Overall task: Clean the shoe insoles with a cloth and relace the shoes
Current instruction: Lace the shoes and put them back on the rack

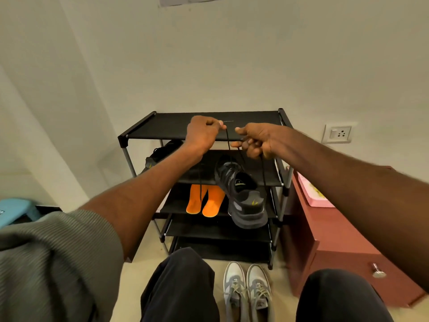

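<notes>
A grey-black sneaker [243, 194] hangs in the air in front of the black shoe rack [199, 125], dangling by its black lace [228, 141]. My left hand [202, 133] pinches one end of the lace at top-shelf height. My right hand [255, 140] grips the other strand just to the right, with its fingers curled. Two orange insoles [204, 199] lie side by side on a lower shelf, behind the hanging shoe. A second dark sneaker [160, 152] rests on the second shelf at the left, partly hidden by my left forearm.
A pair of grey-white sneakers [248, 289] stands on the floor between my knees. A reddish-brown cabinet [336, 240] with a pink item [313, 191] on top stands right of the rack. A blue stool [16, 210] is at the far left. A wall socket [337, 134] sits at the right.
</notes>
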`<action>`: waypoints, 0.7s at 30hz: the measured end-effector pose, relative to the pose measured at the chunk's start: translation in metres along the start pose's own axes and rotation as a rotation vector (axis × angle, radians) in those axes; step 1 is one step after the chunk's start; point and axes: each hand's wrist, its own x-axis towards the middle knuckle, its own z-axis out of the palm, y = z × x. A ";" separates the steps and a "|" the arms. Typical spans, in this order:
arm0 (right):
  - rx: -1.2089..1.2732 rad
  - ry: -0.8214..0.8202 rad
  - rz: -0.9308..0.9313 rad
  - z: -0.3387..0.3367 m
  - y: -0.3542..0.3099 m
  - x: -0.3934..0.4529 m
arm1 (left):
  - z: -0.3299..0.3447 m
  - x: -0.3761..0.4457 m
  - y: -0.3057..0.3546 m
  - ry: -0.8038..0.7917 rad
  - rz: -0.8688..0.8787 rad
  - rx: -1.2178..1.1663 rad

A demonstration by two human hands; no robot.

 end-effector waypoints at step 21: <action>-0.118 0.145 -0.319 0.001 0.010 -0.011 | 0.008 -0.014 -0.035 -0.542 0.040 0.107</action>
